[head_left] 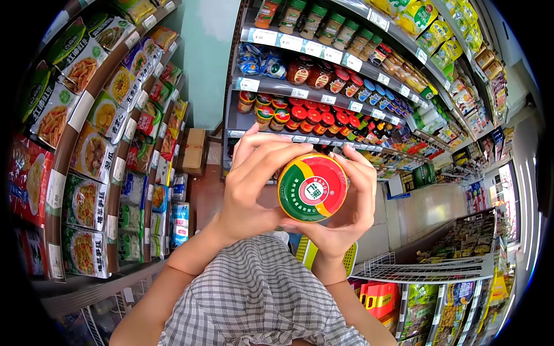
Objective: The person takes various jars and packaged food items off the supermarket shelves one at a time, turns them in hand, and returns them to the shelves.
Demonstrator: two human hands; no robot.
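A round jar (313,187) with a green, red and yellow lid faces the camera in the middle of the view. My left hand (254,179) curls around its left side, thumb at the lower edge and fingers along the top left. On the other side my right hand (355,202) wraps its fingers round the right edge, with the thumb below. Both hands hold the jar between them, and its body is hidden behind the lid. Behind the hands, red-lidded jars (311,120) line a lower shelf.
Shelves of packaged food (86,150) stand close on the left. Ahead is a shelf edge (323,98) with jars and spice bottles above. A cardboard box (194,151) sits on the floor. A green basket (350,259) is below my right hand, near a wire rack (427,270).
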